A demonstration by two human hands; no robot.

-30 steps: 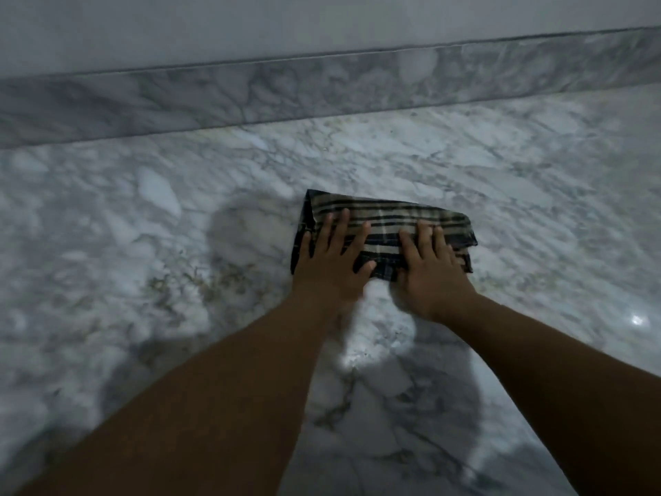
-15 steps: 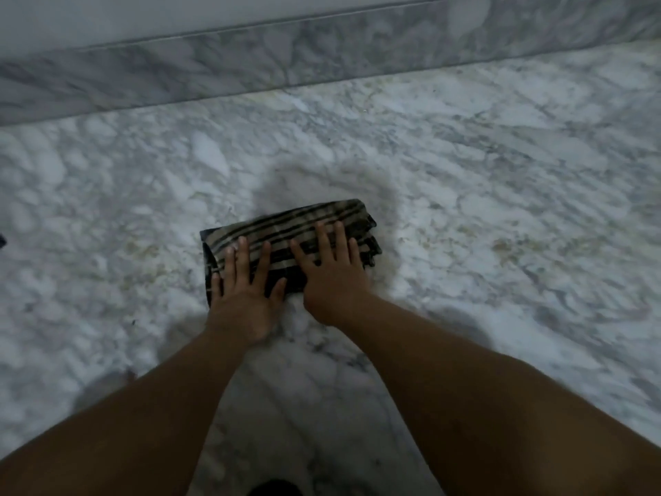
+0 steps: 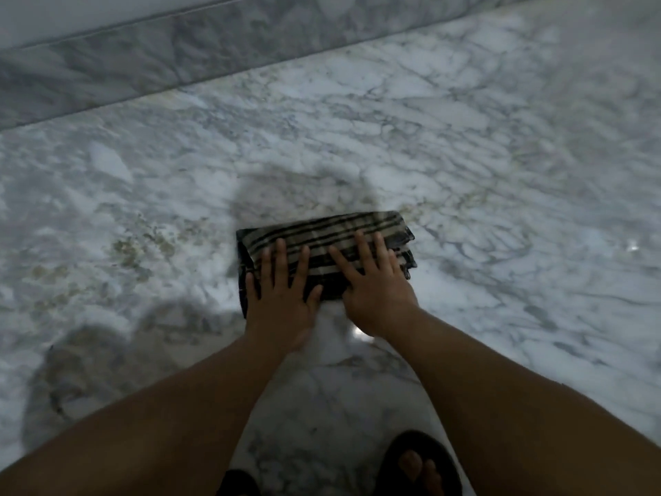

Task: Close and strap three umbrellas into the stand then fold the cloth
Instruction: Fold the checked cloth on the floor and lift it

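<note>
A dark checked cloth point(image 3: 323, 230) with pale stripes lies folded into a small thick rectangle on the marble floor point(image 3: 465, 155). My left hand point(image 3: 280, 295) rests flat on the cloth's left half, fingers spread. Flat on its right half lies my right hand point(image 3: 373, 284), fingers apart as well. Neither hand grips the cloth; both press down on its top. No umbrella or stand is in view.
A marble skirting strip point(image 3: 179, 51) runs along the wall at the back. A foot in a dark sandal point(image 3: 416, 467) stands at the bottom edge, with part of a second sandal point(image 3: 238, 485) to its left.
The view has shifted, so the cloth and hands now sit nearer the middle and the sandals show at the bottom. Both hands stay flat on the folded cloth.
</note>
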